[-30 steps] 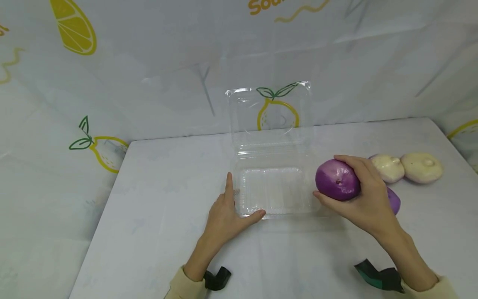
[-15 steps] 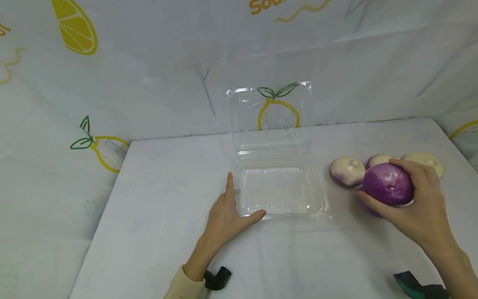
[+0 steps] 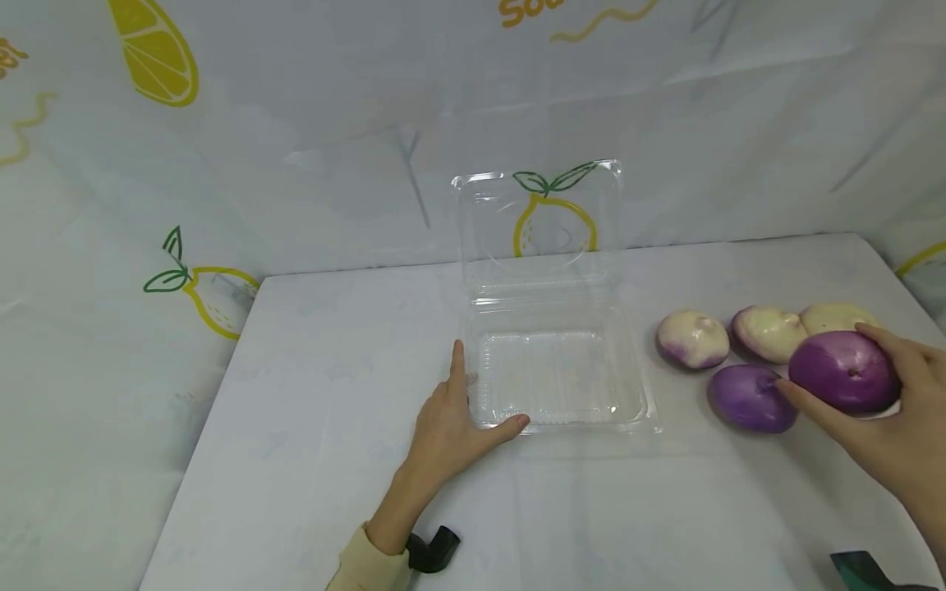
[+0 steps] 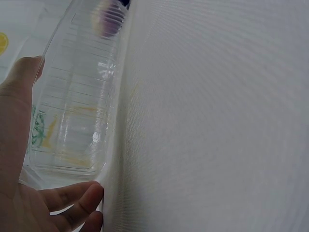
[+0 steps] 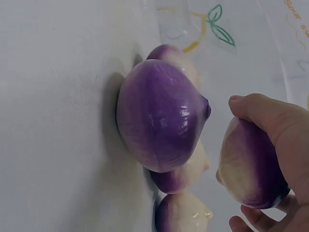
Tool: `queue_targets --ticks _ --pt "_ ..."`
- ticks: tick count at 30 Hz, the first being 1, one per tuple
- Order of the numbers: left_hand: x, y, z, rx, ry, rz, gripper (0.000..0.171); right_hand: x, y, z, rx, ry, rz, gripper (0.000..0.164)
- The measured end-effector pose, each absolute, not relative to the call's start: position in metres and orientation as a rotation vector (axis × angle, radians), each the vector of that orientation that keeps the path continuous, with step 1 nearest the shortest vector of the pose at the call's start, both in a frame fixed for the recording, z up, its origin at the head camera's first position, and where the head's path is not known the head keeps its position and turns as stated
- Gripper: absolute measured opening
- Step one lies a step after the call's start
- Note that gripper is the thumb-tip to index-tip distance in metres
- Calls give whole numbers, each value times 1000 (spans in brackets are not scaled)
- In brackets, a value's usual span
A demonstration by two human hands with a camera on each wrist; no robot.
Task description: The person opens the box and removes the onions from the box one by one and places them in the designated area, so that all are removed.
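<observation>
With fingers curled round it, my right hand [image 3: 905,410] holds a glossy purple-and-white turnip [image 3: 842,373] above the table at the right. In the right wrist view this turnip [image 5: 248,166] shows a pale side and a dark purple side. Just left of that hand lies a purple turnip [image 3: 752,400]. Behind it sit three pale, purple-tinged turnips [image 3: 693,338] in a row. A clear plastic clamshell box [image 3: 646,402] stands with its lid [image 3: 484,222] raised, nothing inside it. My left hand [image 3: 447,431] rests at its front left corner, index finger and thumb extended along the edges.
The white table [image 3: 318,427] ends at a back edge against a hanging sheet [image 3: 332,123] printed with lemons. Black straps [image 3: 432,550] show near both wrists.
My right hand has carried its turnip rightward, away from beside the box, uncovering the purple turnip and the pale one nearest the box. My left hand has stayed at the box corner.
</observation>
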State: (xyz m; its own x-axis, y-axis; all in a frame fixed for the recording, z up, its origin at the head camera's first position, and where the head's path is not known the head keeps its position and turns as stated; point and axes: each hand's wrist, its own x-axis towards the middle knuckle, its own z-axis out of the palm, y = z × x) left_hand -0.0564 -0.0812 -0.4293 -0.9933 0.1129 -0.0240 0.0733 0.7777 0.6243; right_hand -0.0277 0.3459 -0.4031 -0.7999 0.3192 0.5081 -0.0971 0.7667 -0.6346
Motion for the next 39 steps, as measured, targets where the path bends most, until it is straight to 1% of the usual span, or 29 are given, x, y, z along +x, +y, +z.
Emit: queue_targets --ticks 8,13,19,26,34,39 --pt "-57 -81 -430 161 2905 1018 131 -26 356 -410 -280 -2379 908 87" --pt "-57 -81 -430 160 2904 1018 131 -26 361 -411 -436 -2479 897 91" --pt "-57 -81 -429 157 2902 1028 130 -26 371 -421 -545 -2520 934 90" --pt "-57 -81 -429 149 2892 1044 130 -24 383 -430 -557 -2642 937 91" --pt "-56 -81 -429 150 2890 1047 130 -26 392 -436 -517 -2781 810 95" --pt "-56 -82 -429 146 2894 1031 130 -24 395 -437 -494 -2807 816 104"
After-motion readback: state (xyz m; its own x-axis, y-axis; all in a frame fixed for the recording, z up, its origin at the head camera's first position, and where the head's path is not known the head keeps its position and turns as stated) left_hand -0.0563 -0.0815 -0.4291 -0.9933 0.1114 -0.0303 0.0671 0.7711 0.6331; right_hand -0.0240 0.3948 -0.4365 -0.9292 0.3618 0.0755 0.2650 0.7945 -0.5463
